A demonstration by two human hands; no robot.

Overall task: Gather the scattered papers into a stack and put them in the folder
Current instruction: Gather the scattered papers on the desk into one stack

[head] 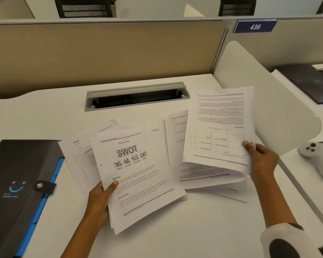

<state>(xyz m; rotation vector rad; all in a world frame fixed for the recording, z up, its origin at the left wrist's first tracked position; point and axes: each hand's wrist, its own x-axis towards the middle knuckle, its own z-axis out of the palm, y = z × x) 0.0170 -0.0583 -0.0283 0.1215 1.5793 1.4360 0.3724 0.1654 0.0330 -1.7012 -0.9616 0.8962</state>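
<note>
My left hand (101,198) grips the left edge of a bundle of printed sheets topped by the SWOT page (136,175), lifted slightly off the white desk. My right hand (259,159) pinches the lower right corner of another sheet with a table printed on it (218,127), held tilted above more loose papers (203,179) that lie fanned on the desk. Further sheets (78,155) stick out to the left behind the SWOT bundle. The black folder (17,174) with blue edging and a snap strap lies closed at the left.
An open grey cable tray (136,95) is set into the desk (45,118) behind the papers. A beige partition stands at the back, and a white rounded divider (268,108) at the right. Beyond the divider lie a white controller (317,155) and another dark folder (309,81).
</note>
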